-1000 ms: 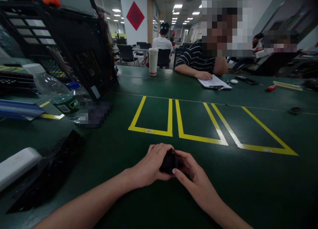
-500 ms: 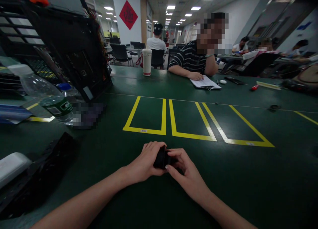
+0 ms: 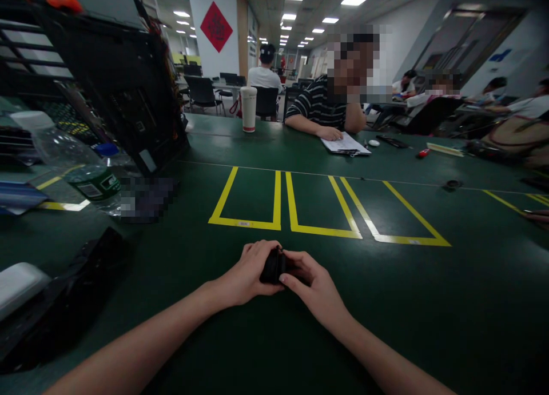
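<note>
A small black rounded object (image 3: 273, 267) is held between my two hands over the green table (image 3: 386, 303); its exact kind is too dark to make out. My left hand (image 3: 249, 272) wraps round it from the left, fingers over the top and thumb below. From the right, my right hand (image 3: 313, 278) pinches its near edge with thumb and fingertips. The palms hide part of the object. Just beyond the hands lie yellow tape outlines (image 3: 326, 232) on the tabletop.
Left stand a black computer case (image 3: 115, 92), a water bottle (image 3: 92, 180), a white block-like object (image 3: 19, 286) and a dark strip (image 3: 72, 295). Across the table a person in a striped shirt (image 3: 317, 106) rests a hand on a clipboard (image 3: 345, 144), near a white cup (image 3: 249, 109).
My right hand has closed in on the black object, narrowing the gap to the left hand. The view has turned slightly right, so the scene shifts left.
</note>
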{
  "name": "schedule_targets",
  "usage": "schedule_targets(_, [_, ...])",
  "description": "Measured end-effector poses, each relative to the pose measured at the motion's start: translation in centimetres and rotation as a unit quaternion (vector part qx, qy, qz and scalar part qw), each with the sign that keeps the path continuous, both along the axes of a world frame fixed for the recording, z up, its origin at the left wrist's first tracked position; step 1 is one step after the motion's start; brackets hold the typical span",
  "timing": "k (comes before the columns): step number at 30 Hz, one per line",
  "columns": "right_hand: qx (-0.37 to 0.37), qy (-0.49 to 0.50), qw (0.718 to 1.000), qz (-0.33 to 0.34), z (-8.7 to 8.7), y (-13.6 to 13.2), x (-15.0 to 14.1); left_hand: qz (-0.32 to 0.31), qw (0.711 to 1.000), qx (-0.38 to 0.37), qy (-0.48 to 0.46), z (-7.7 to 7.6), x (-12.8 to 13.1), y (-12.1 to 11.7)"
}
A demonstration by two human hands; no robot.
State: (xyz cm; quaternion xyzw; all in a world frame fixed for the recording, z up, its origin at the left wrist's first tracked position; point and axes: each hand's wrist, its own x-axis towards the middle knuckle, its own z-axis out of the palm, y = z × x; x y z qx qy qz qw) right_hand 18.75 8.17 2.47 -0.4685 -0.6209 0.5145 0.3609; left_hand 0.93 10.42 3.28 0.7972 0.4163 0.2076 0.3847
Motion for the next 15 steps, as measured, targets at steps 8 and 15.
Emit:
schedule_targets(8, [-0.090, 0.099, 0.990, 0.038, -0.1, 0.0, -0.2, -0.044, 0.999, -0.015, -0.009, 1.2, -0.2, -0.6])
schedule_targets(15, [-0.083, 0.128, 0.988, 0.015, -0.2, -0.3, -0.4, -0.030, 0.999, 0.009, -0.011, -0.1, 0.2, -0.5])
